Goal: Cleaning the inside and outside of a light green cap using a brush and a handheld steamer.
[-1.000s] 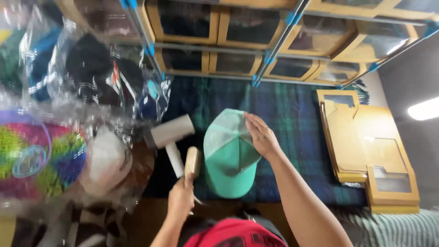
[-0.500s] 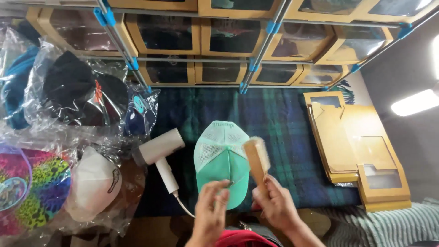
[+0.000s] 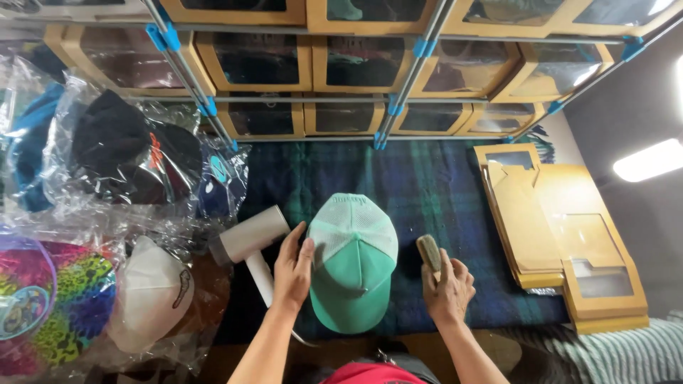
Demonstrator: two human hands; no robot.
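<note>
A mint-green cap [image 3: 353,263] with a white mesh back lies on a dark plaid blanket [image 3: 441,185], its brim pointing toward me. My left hand [image 3: 294,267] rests flat against the cap's left side, fingers apart. My right hand [image 3: 447,288] is to the right of the cap, closed around a small wooden brush [image 3: 429,254] held upright, its bristled end pointing away from me. The brush is apart from the cap.
A white hair dryer [image 3: 250,245] lies just left of my left hand. Caps in clear plastic bags [image 3: 121,163] pile up at the left. Cardboard display boxes [image 3: 356,64] on a rack line the back. Flat folded cardboard boxes [image 3: 562,235] stack at the right.
The brush has passed from my left hand to my right hand, which moved off the cap to its right. My left hand has come to rest on the cap's left side.
</note>
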